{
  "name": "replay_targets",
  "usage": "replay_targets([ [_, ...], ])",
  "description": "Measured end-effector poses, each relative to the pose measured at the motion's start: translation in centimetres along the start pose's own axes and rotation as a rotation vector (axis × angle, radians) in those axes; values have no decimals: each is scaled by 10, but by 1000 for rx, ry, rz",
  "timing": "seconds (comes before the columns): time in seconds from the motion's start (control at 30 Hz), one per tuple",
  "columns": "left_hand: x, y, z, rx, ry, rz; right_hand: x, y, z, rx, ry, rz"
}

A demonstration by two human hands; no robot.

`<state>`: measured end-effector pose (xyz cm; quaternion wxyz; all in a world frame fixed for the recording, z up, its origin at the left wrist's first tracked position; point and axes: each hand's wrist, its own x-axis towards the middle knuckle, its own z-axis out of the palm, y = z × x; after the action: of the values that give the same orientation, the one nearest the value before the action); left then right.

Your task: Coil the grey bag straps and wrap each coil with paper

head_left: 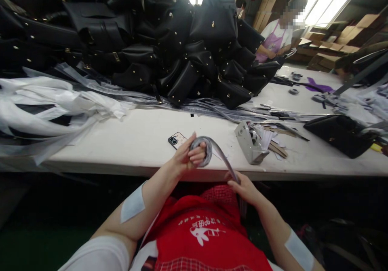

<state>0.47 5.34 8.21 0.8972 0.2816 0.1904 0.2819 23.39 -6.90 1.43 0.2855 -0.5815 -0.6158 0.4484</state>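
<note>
A grey strap (206,151) is wound into a coil around the fingers of my left hand (194,153), above the front edge of the table. From the coil a free length arcs over to the right and down. My right hand (244,188) pinches that length between thumb and fingers, just in front of the table edge. Below it the strap's tail hangs down, partly hidden by the hand. Just behind my left hand lies a phone (176,139) in a patterned case, partly covered by the hand.
Black handbags (169,36) are piled along the back of the white table (145,129). White wrapping material (54,97) lies at the left. A tape dispenser (250,143) stands right of my hands, beside cardboard strips (277,147). One black bag (336,133) lies farther right. A person (275,40) in a pink apron stands behind.
</note>
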Motion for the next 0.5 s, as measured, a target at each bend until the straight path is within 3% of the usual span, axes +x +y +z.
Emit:
replay_targets([
  [0.07, 13, 4, 2, 71, 178, 295, -2, -19, 23, -88, -77, -69],
  [0.13, 22, -3, -2, 384, 342, 535, -6, -42, 39, -42, -256, -107],
  [0.2, 24, -22, -8, 738, 419, 644, -9, -59, 40, 116, -393, -109],
  [0.3, 12, -51, -14, 1121, 242, 537, -4, -60, 16, 365, -253, -31],
  [0.37, 2, -62, -14, 1306, 117, 420, 5, -48, -3, 395, -192, 51],
  [0.43, -6, -64, -12, 1367, 51, 247, 14, -36, -17, 257, -227, 122],
  [0.5, -10, -60, -10, 1225, -7, 9, 21, -31, -21, -8, -149, 99],
])
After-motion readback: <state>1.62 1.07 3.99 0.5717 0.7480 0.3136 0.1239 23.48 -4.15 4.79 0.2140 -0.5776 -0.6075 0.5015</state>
